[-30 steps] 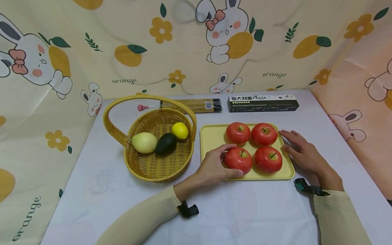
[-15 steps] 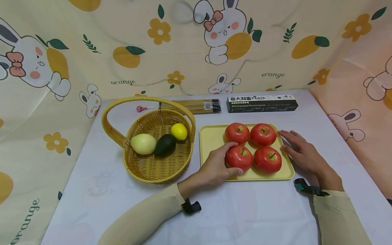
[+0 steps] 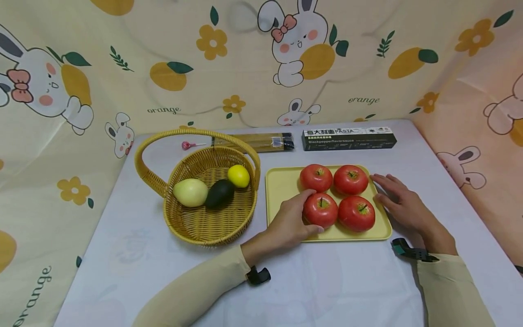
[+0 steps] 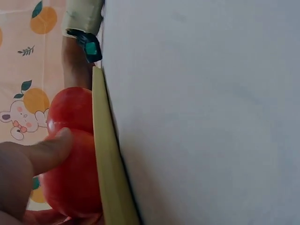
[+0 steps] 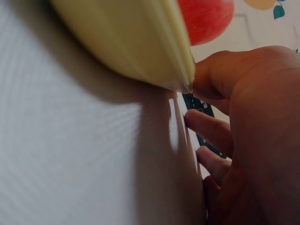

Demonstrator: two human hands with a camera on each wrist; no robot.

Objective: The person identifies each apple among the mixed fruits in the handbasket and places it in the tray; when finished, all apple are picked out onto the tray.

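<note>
Several red apples sit in two rows on a yellow tray. My left hand curves its fingers and thumb round the front-left apple, which rests on the tray close beside the front-right apple. In the left wrist view the thumb lies on the apple's skin. At the tray's right side my right hand rests with extended fingers. The right wrist view has its thumb at the tray rim and the other fingers by the tabletop. Behind are the back-left apple and back-right apple.
Left of the tray stands a wicker basket with a tall handle, holding a pale green fruit, a dark avocado and a lemon. Farther back lie a pasta box, a noodle pack and a pink-headed item.
My left hand has shifted slightly right, and the front-left apple has moved with it toward the front-right one. My right hand has stayed by the tray's edge.
</note>
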